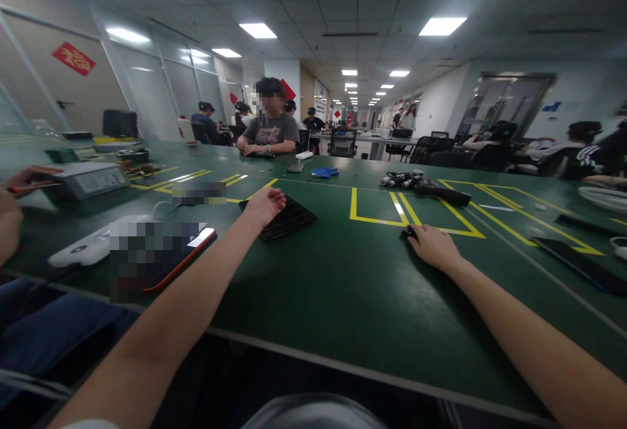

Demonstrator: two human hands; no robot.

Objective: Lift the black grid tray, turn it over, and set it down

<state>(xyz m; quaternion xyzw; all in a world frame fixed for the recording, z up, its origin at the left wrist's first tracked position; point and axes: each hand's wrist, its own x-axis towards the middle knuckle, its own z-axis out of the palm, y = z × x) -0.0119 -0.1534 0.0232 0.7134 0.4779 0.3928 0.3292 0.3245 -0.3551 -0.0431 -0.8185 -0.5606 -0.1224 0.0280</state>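
Observation:
My left hand [267, 206] is above a flat black ridged panel [294, 221] lying on the green table. Its fingers are curled in, and no object shows in them. The hand covers part of the panel, and I cannot tell whether the two touch. To the right, my right hand [435, 246] rests on the tabletop near yellow tape lines. Its fingers are closed over a small black object [407, 233], mostly hidden under them.
Left of my forearm lie an orange-edged phone-like device [181, 262] and a white power strip [88, 246]. A person's hand touches a grey metal box [93, 179]. Farther off are blue gloves [324, 172] and bundled black cables [404, 179]. Another person sits opposite.

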